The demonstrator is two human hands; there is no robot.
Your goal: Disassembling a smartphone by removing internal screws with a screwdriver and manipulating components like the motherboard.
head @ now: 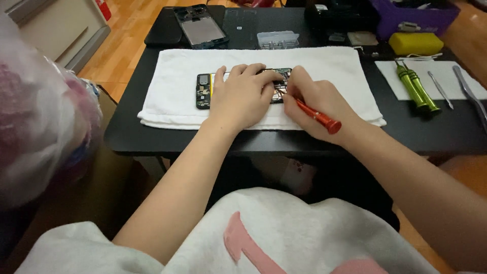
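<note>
So there's an opened-up black smartphone with its circuit boards showing (204,92), lying flat on a white folded towel (167,86) in the middle of the black surface (132,137). Left hand (238,96) is spread flat over the phone, pressing down, gripping nothing. Right hand (317,104) is curled round a slim red metal screwdriver (317,115), tip down at the phone's right end. Two green-handled screwdrivers (417,87) sit off to the right on a white sheet (446,73), well apart.
</note>
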